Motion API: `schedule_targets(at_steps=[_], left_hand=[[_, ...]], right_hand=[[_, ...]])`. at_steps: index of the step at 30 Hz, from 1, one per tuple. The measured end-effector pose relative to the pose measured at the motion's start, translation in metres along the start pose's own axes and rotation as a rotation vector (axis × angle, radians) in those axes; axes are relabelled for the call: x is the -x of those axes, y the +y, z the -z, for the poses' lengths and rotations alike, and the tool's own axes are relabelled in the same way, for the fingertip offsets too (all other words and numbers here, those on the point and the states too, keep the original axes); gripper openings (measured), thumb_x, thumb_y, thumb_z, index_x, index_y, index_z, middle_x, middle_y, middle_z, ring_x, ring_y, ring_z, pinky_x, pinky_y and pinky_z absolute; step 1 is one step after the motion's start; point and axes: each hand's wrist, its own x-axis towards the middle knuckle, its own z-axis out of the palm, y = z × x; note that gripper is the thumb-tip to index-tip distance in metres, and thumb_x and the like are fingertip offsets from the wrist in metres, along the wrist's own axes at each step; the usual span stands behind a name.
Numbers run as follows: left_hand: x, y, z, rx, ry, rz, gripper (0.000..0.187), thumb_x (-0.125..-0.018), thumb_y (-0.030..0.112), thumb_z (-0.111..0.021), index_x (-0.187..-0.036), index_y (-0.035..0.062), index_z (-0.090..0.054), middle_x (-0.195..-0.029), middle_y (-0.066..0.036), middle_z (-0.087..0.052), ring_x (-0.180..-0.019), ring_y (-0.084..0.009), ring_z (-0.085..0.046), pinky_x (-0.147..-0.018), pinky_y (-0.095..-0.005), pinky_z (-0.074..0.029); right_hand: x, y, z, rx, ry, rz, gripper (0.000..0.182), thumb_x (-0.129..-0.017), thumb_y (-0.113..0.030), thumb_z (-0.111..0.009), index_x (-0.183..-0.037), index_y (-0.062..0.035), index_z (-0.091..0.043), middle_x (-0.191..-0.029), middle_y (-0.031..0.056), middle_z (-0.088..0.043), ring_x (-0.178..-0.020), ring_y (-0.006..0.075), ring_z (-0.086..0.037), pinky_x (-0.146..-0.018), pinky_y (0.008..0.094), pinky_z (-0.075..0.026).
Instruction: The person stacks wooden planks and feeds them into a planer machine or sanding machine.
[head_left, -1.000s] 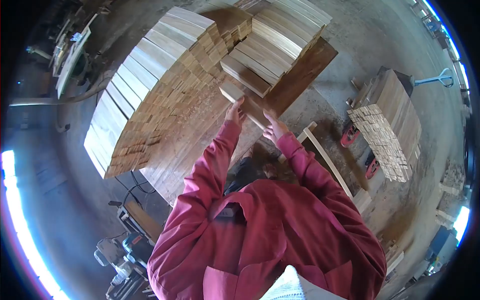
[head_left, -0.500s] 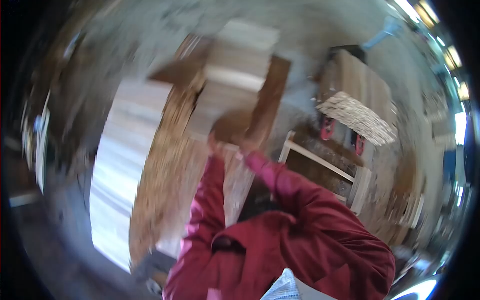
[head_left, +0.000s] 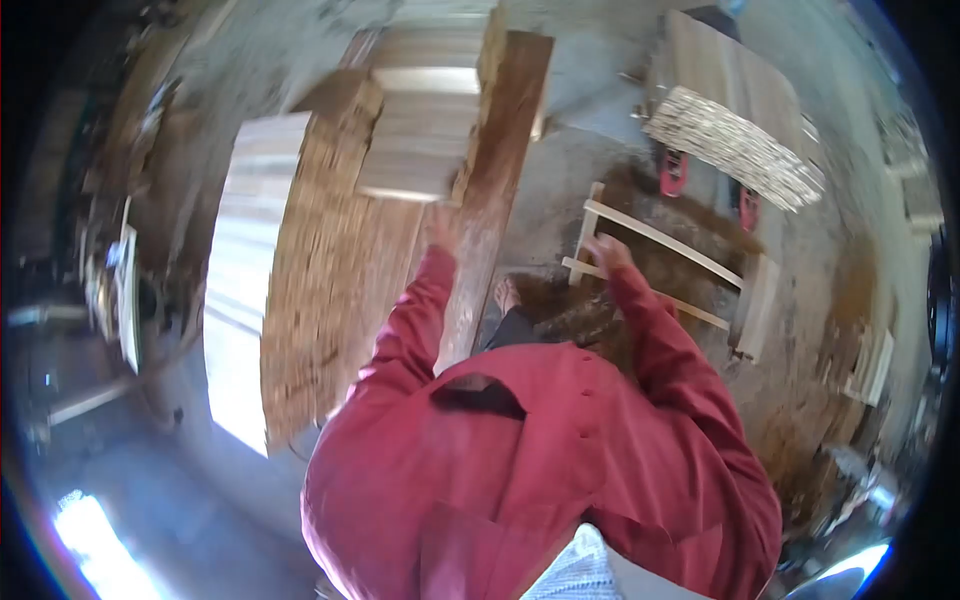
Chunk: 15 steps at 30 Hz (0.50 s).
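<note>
The left hand [head_left: 440, 228] is at the near end of the short board stack [head_left: 420, 130]; blur hides whether its grip is apart, together or clamped on a board. The right hand [head_left: 608, 252] is out past the table's right edge, over the left end of a wooden frame [head_left: 660, 240]; contact and grip there cannot be told either.

The short stack sits toward the table's [head_left: 515, 100] far edge, the long board stack [head_left: 255, 230] along its left, probably to keep boards within reach. A bare strip inside the right edge, and floor beyond where a foot [head_left: 507, 295] rests, seem to allow movement.
</note>
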Motion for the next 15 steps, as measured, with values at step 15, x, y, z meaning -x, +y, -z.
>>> schedule_targets(at_steps=[15], left_hand=[[0.087, 0.35, 0.032, 0.933, -1.251, 0.846, 0.055, -0.106, 0.037, -0.062, -0.152, 0.0081, -0.052, -0.143, -0.011, -0.062, -0.117, -0.0271, -0.069, -0.1, -0.0405, -0.058]], right_hand=[[0.326, 0.635, 0.079, -0.462, 0.696, -0.483, 0.05, -0.089, -0.058, -0.081, -0.069, -0.022, -0.052, -0.052, -0.0048, -0.038, -0.037, 0.0139, -0.032, -0.037, 0.0358, -0.024]])
